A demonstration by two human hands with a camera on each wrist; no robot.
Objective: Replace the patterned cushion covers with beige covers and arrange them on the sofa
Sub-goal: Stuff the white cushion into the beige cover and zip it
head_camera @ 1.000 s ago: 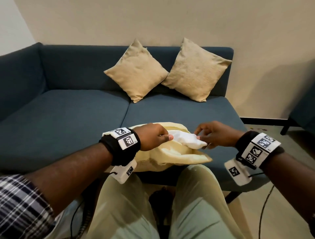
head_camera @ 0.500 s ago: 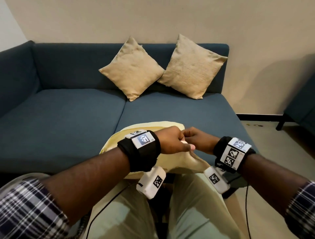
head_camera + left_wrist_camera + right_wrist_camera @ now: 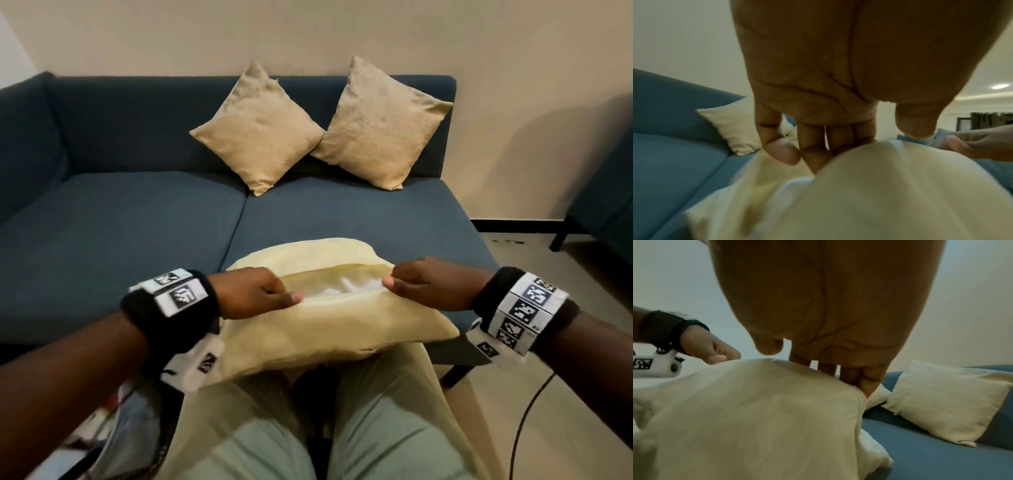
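Note:
A pale beige cover (image 3: 318, 329) lies across my knees and the front edge of the blue sofa (image 3: 120, 222), with a white inner cushion (image 3: 342, 286) showing in its open mouth. My left hand (image 3: 260, 291) pinches the near lip of the opening on the left. My right hand (image 3: 424, 284) pinches the same lip on the right, so the opening is stretched between them. In the left wrist view the left hand's fingers (image 3: 818, 154) curl over the beige cover (image 3: 879, 186). In the right wrist view the right hand's fingers (image 3: 859, 379) fold over the beige cover's (image 3: 756, 410) seam.
Two beige cushions (image 3: 257, 126) (image 3: 380, 120) lean on their corners against the sofa's backrest on the right half. A dark chair (image 3: 606, 205) stands at the far right. A black cable (image 3: 524, 425) trails over the floor by my right arm.
The white inner cushion's corner, out between my hands a second ago, is now inside the cover. My hands came together, then moved apart along the opening's lip.

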